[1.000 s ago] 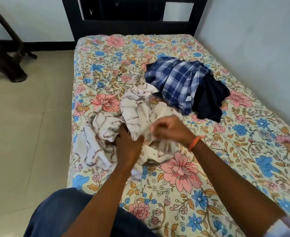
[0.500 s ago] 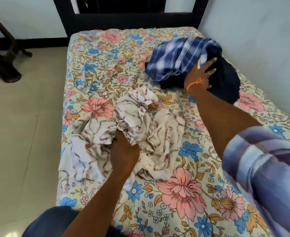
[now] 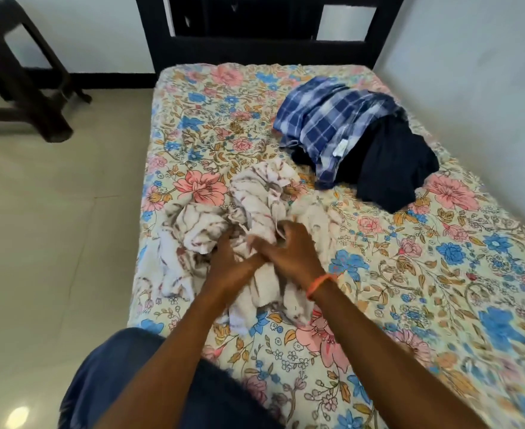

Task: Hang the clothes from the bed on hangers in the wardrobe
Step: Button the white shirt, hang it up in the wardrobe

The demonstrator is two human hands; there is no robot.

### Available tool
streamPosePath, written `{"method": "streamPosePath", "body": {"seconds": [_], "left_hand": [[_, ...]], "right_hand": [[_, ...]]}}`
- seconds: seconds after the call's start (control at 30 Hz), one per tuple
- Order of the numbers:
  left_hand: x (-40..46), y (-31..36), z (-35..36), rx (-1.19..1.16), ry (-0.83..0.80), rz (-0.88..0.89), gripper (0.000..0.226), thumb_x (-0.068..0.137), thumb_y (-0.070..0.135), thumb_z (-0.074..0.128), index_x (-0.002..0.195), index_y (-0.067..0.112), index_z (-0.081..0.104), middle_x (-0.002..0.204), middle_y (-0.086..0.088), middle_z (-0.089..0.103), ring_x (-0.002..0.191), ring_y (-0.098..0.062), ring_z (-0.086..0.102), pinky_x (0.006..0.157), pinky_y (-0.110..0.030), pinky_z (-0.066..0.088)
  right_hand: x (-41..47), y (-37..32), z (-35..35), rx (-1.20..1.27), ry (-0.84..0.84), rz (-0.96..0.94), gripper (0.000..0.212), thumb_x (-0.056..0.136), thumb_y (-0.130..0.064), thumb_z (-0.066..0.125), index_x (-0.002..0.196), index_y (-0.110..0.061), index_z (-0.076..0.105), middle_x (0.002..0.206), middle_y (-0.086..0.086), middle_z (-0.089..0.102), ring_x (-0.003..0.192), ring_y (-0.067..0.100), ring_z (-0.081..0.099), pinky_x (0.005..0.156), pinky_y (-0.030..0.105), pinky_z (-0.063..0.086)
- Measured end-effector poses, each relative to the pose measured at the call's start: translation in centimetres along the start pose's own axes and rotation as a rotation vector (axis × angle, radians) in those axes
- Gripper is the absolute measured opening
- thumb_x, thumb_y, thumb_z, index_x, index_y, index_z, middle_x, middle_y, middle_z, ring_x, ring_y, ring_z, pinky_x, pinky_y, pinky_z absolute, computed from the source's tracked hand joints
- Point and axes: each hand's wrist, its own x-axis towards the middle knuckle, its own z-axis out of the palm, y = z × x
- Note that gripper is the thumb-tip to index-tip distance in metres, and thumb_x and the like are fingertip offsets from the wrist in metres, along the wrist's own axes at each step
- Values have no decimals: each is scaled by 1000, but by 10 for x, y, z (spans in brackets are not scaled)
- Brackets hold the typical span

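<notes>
Cream patterned garment (image 3: 264, 212) bunched mid-bed (image 3: 394, 305), gripped by left hand (image 3: 224, 258) and right hand (image 3: 289, 252), fingers curled into cloth, likely for lifting. Plaid shirt (image 3: 323, 125) left beyond garment, untouched.

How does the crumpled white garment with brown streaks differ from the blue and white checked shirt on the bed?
The crumpled white garment with brown streaks lies near the bed's foot, gripped by both hands, left and right. The blue and white checked shirt lies untouched farther up, near the wall. The checked shirt rests partly on a dark navy garment; the white one lies on the floral bedsheet. Both are bunched, unhung.
</notes>
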Motion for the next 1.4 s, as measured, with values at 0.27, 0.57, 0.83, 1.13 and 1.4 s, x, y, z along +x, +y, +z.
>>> {"method": "streamPosePath", "body": {"seconds": [0.27, 0.57, 0.83, 1.13, 1.4], "left_hand": [[-47, -2, -47, 384, 125, 140, 49, 85, 23, 73, 129, 16, 52, 121, 1, 55, 107, -20, 55, 75, -16, 37], [-50, 8, -30, 946, 271, 274, 47, 99, 53, 36, 113, 16, 60, 115, -9, 59, 107, -30, 55, 89, -45, 46], [22, 23, -28, 456, 231, 8, 61, 77, 67, 55, 88, 8, 66, 89, -11, 70, 84, -32, 67, 78, -37, 55], [80, 49, -41, -36, 271, -149, 21, 69, 33, 68, 64, 13, 62, 63, -8, 60, 69, -24, 58, 68, -34, 49], [75, 147, -73, -21, -45, 227, 79, 87, 5, 71, 150, 13, 24, 145, -15, 36, 124, -31, 49, 88, -40, 56]], "right_hand": [[-5, -25, -28, 699, 123, 301, 19, 84, -11, 76, 100, -4, 68, 104, 18, 72, 87, 28, 68, 84, 45, 57], [-22, -43, -61, 260, -218, 81, 57, 74, -53, 78, 61, -16, 38, 63, 1, 30, 57, 14, 29, 58, 30, 24], [-15, -24, -62, 386, -44, 323, 27, 84, -22, 77, 63, -11, 63, 71, 10, 64, 71, 24, 59, 69, 31, 47], [2, -17, -55, 581, 23, 446, 5, 82, 2, 68, 83, -3, 67, 90, 17, 69, 80, 29, 63, 76, 37, 52], [17, -29, -58, 650, 274, 222, 39, 68, -37, 82, 84, -12, 56, 84, 6, 50, 82, 19, 43, 75, 38, 43]]}}
